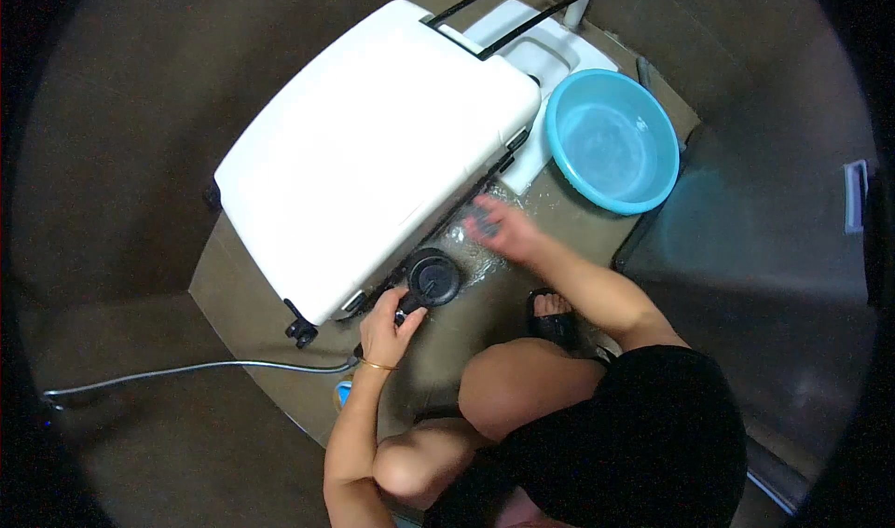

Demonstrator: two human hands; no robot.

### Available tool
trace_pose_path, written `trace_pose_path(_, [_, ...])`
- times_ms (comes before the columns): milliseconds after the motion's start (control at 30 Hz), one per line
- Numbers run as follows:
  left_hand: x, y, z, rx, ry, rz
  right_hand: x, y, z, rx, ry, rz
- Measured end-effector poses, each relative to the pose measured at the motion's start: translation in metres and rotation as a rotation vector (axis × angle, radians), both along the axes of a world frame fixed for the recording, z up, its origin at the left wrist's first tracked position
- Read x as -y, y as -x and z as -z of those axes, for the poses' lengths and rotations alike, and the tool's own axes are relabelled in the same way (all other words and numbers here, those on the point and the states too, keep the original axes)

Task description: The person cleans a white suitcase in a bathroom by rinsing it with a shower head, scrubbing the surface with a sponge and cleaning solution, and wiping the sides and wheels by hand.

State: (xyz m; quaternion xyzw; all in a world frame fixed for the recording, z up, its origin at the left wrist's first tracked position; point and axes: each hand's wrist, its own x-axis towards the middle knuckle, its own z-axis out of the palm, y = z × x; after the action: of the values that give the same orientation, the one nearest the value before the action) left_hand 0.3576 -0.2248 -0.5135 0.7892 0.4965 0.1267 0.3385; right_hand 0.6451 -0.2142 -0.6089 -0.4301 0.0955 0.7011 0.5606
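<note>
A white hard-shell suitcase [377,136] lies on its side on the wet floor, its black telescopic handle [531,21] drawn out at the top. My left hand [388,325] is closed round the grip of a black handheld shower head [434,280], which is beside the suitcase's near edge. Water splashes on the floor between the two hands. My right hand [505,229] is blurred near that same edge, its fingers curled round a small grey thing [484,222], perhaps a scrubbing pad. Its exact kind cannot be told.
A light-blue plastic basin [612,140] stands at the right, beside a white squat toilet [538,53]. The metal shower hose [196,368] runs to the left wall. A white pipe [580,0] rises in the far corner. A small blue object [343,393] lies near my left forearm.
</note>
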Motion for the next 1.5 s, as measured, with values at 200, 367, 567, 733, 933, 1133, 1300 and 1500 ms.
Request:
trace_pose_path(200, [-0.011,-0.064,-0.026,0.239,-0.071,0.038,0.036,0.007,-0.001,0.425,-0.085,-0.125])
trace_pose_path(367, [-0.031,-0.100,-0.061,0.558,-0.284,0.002,0.020,0.032,-0.032,0.426,-0.102,0.029])
trace_pose_path(567, [-0.030,-0.103,-0.059,0.548,0.069,-0.075,0.032,0.015,-0.061,0.659,-0.201,0.153])
trace_pose_path(733, [0.009,0.006,-0.027,0.400,0.057,-0.179,0.027,0.030,-0.080,0.583,-0.197,0.051])
trace_pose_path(933, [0.063,0.121,-0.053,0.366,-0.143,-0.801,0.033,0.043,-0.082,0.881,-0.406,-0.214])
trace_pose_path(1133, [0.079,0.139,-0.077,0.690,-0.151,-0.988,-0.055,0.141,-0.118,1.743,-1.668,-0.766])
trace_pose_path(1300, [0.092,0.128,-0.074,0.759,-0.086,-0.976,-0.062,0.235,-0.093,1.506,-1.825,-0.903])
trace_pose_path(1500, [0.105,0.139,-0.072,0.602,-0.195,-0.888,-0.033,0.192,-0.047,1.522,-2.032,-1.084])
